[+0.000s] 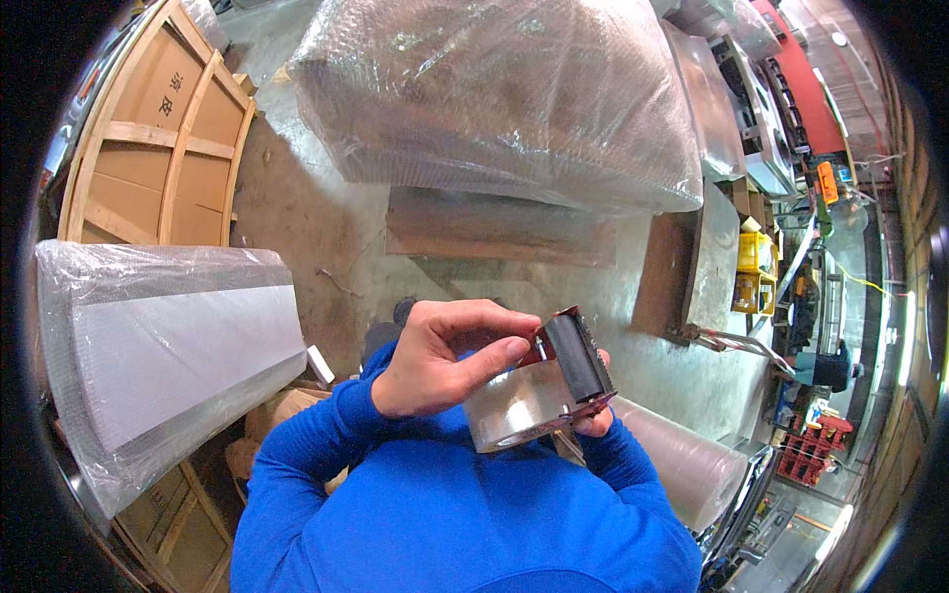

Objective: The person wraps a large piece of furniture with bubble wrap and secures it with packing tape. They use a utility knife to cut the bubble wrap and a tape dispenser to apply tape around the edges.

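Observation:
In front of my chest is a hand-held tape dispenser (pixel 580 358) with a dark roller, a reddish frame and a toothed edge. It carries a wide roll of clear, shiny packing tape (pixel 516 403). My left hand (pixel 450 356) comes from the left, thumb and forefinger closed at the dispenser's frame beside the roller. Whether a tape end is between these fingertips cannot be made out. My right hand (pixel 595 423) grips the dispenser from behind and below; most of its fingers are hidden by the dispenser and roll.
A large bubble-wrapped block (pixel 504 99) stands ahead on a low brown base (pixel 494 225). At left are a wrapped white panel (pixel 188 346) and a wood-framed crate (pixel 163 148). A roll of plastic wrap (pixel 687 460) lies at right, near a metal-handled cart (pixel 732 341) and yellow bins (pixel 755 272).

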Demonstrator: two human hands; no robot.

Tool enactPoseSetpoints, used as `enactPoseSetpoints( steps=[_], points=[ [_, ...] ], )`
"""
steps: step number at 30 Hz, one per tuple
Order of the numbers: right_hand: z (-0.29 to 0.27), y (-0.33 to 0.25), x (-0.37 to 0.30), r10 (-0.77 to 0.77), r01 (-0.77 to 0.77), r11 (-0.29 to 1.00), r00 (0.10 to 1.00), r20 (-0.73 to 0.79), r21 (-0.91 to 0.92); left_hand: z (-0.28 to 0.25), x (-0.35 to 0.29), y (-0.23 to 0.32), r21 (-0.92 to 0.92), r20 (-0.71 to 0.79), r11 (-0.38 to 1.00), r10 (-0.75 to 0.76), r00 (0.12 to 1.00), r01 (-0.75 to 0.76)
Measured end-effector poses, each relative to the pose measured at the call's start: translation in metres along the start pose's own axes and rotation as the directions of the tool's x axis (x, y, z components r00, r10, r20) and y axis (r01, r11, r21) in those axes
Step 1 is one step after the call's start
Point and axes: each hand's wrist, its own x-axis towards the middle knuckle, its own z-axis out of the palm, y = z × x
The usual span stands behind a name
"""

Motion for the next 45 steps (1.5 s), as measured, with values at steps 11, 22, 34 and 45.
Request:
enactPoseSetpoints(
  steps=[11,22,34,45],
  points=[
    [-0.025,0.011,-0.022,0.052,-0.046,0.996,0.996,0.075,-0.075,0.008,0.001,-0.006,-0.181,0.012,0.983,-0.018,1.0,0.02],
    [-0.013,0.011,-0.046,0.205,-0.189,0.967,0.976,-0.078,0.17,0.015,0.0,-0.006,-0.108,0.066,0.99,0.098,0.993,-0.091],
    [-0.02,0.003,-0.027,0.058,-0.038,0.985,0.992,0.115,-0.168,0.011,-0.001,-0.005,-0.055,0.034,0.998,0.031,0.999,-0.029],
    [-0.015,-0.004,-0.011,0.136,-0.125,0.973,0.99,0.044,-0.195,0.001,0.005,-0.011,-0.02,0.067,0.992,0.129,0.989,-0.128]
  ],
)
